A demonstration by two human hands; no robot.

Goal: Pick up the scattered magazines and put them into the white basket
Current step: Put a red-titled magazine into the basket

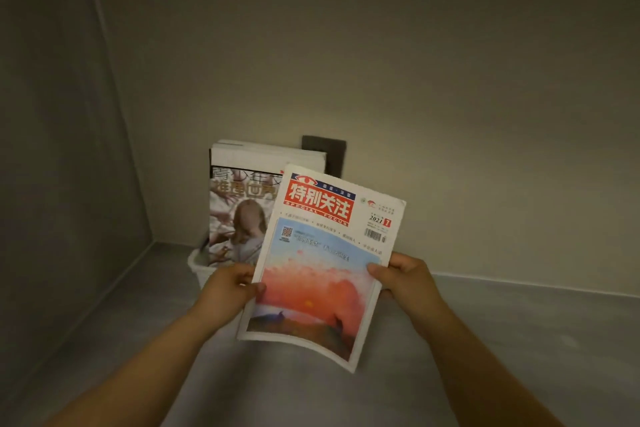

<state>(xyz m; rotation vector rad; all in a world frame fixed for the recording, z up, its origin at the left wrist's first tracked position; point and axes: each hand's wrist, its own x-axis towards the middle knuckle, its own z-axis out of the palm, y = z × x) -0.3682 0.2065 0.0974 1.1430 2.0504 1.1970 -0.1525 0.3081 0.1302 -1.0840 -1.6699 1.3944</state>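
I hold one magazine (322, 263) with a red title block and a sunset picture, tilted in the air in front of me. My left hand (230, 284) grips its left edge and my right hand (401, 276) grips its right edge. Behind it, several magazines (239, 204) stand upright in the white basket (198, 269), which sits on the floor against the wall. Only a bit of the basket's left rim shows; the rest is hidden by my left hand and the held magazine.
A dark wall plate (329, 152) sits on the wall just behind the standing magazines. The basket is near a corner where the left wall (69, 149) meets the back wall. Grey floor (519, 322) extends to the right and toward me.
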